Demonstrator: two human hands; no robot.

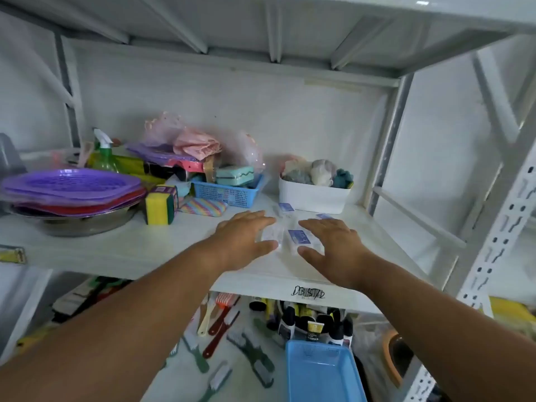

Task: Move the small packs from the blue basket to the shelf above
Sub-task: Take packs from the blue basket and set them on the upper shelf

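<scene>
With your left hand (243, 242) and right hand (333, 245) flat, fingers spread, flanking the small clear blue-labelled packs (293, 240) on the white metal shelf (145, 250), press inward evenly, gathering them clear of the emptied blue plastic basket (322, 372) below.

Purple plates (69, 184) sit stacked beside a yellow sponge (159, 208), with a white tub (313, 197) further right.

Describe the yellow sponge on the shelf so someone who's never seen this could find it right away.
On the white shelf, look left of the two hands, beside the metal bowl stacked with purple plates. The yellow sponge stands upright at the plates' right edge. Its bright yellow block with a dark green back sets it apart from the striped pastel case lying flat beside it.
</scene>
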